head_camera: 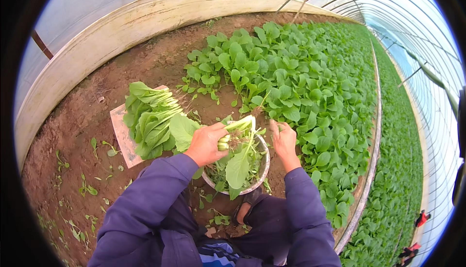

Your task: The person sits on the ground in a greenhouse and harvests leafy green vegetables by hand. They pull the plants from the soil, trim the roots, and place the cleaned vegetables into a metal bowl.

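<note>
My left hand (207, 141) is closed around a small bunch of leafy green vegetables (224, 143) with pale stems and soil-stained roots. One stem in the bunch bends over, and its leaf hangs above the bucket (268, 161). The bucket stands between my feet and holds loose leaves and weeds. To the right of its rim is my right hand (284, 141), low beside the standing plants, its fingers curled. A bit of green shows at its fingertips, but whether they grip it is unclear. On the left, a larger pile of greens (153, 121) lies on a flat board (123, 134), roots facing right.
Dense rows of leafy plants (309, 85) grow ahead and to the right, bounded by a pale strip (367, 179). Scattered seedlings (85, 187) dot the brown soil at left. A plastic greenhouse wall (127, 26) curves behind. Two distant people in red (422, 219) appear at lower right.
</note>
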A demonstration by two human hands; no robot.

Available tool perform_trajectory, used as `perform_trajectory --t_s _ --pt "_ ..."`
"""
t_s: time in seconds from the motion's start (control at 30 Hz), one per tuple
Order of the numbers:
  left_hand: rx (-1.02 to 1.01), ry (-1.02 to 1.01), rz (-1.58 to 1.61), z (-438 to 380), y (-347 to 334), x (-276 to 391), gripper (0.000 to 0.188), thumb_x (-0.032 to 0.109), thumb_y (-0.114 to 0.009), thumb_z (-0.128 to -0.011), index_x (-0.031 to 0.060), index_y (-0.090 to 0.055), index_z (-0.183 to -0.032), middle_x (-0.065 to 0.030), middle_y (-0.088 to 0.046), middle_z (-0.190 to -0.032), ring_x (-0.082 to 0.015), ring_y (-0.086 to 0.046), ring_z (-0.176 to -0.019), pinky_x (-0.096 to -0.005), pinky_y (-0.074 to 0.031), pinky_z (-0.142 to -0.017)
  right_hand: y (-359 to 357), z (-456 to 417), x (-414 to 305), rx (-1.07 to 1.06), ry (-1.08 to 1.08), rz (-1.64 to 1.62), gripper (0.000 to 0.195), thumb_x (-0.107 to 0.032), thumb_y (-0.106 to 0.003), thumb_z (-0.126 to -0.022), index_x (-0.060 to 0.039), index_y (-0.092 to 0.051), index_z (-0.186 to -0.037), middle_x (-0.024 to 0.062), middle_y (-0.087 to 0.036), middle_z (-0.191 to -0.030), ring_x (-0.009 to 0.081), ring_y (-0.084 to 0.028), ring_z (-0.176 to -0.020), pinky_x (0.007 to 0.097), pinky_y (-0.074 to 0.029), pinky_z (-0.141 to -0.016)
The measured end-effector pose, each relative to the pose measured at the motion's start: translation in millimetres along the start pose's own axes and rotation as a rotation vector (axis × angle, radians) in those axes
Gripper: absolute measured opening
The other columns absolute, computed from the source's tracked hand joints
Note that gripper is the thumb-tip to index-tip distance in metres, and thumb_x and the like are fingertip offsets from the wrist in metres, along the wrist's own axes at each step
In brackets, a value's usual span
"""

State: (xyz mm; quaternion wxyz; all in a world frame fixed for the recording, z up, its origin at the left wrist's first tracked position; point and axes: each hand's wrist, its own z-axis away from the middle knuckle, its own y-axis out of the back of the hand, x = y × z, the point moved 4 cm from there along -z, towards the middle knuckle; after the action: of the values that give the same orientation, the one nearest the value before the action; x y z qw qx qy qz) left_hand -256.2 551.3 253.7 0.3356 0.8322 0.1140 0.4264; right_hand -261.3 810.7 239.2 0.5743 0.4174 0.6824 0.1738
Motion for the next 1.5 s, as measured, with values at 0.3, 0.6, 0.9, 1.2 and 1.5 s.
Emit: perform_trajectory --t_s 0.3,0.6,0.9,1.2,1.5 --pt "-0.035 -0.004 0.399 -5.8 -6.4 1.2 0.033 0.007 -0.070 -0.069 0.0021 -0.064 -0.102 -0.0108 -0.060 -0.093 -0.0240 -0.061 -0.083 -0.0322 -0.048 -0.078 7.1 -3.4 -23.9 0.173 -0.073 -0.400 0.024 -0.022 -0.068 -0.087 0.0014 -0.070 -0.090 0.0067 -0.068 -0.070 0.0159 -0.065 -0.063 0.0315 -0.050 -0.059" --pt "-0.202 0.185 0.729 -2.2 -6.1 -2.2 0.037 0.005 -0.069 -0.076 0.0000 -0.060 -0.111 -0.0017 -0.064 -0.099 -0.0082 -0.057 -0.088 -0.0263 -0.047 -0.082 -12.6 15.8 -58.5 -0.433 -0.191 -0.918 0.073 -0.054 -0.050 -0.092 0.0050 -0.044 -0.134 0.0173 -0.050 -0.134 0.0264 -0.046 -0.126 0.0370 -0.037 -0.102" --pt "-0.243 0.352 0.947 3.3 2.0 -9.6 0.027 0.009 -0.070 -0.078 0.0022 -0.064 -0.104 0.0004 -0.066 -0.093 -0.0069 -0.059 -0.083 -0.0256 -0.048 -0.077 10.3 23.1 -94.1 -0.373 -0.196 -1.277 0.031 -0.025 -0.064 -0.091 -0.0008 -0.058 -0.109 0.0117 -0.066 -0.099 0.0186 -0.063 -0.092 0.0335 -0.052 -0.084" --pt "-0.102 0.312 0.951 1.1 -0.6 -12.9 0.042 0.005 -0.069 -0.080 0.0015 -0.057 -0.121 -0.0018 -0.063 -0.107 -0.0081 -0.058 -0.093 -0.0262 -0.047 -0.084 -3.6 33.9 -107.4 -0.148 0.296 -0.300 0.039 -0.022 -0.068 -0.086 0.0021 -0.058 -0.114 0.0188 -0.066 -0.098 0.0312 -0.065 -0.087 0.0367 -0.050 -0.079" --pt "-0.085 0.338 1.205 2.8 -10.1 1.5 0.043 0.017 -0.066 -0.089 0.0031 -0.051 -0.128 -0.0034 -0.059 -0.118 -0.0124 -0.054 -0.106 -0.0303 -0.044 -0.093 -31.9 48.7 -127.2 -0.029 0.273 -0.634 0.035 -0.022 -0.054 -0.095 0.0074 -0.056 -0.113 0.0168 -0.059 -0.102 0.0292 -0.058 -0.093 0.0343 -0.046 -0.084"
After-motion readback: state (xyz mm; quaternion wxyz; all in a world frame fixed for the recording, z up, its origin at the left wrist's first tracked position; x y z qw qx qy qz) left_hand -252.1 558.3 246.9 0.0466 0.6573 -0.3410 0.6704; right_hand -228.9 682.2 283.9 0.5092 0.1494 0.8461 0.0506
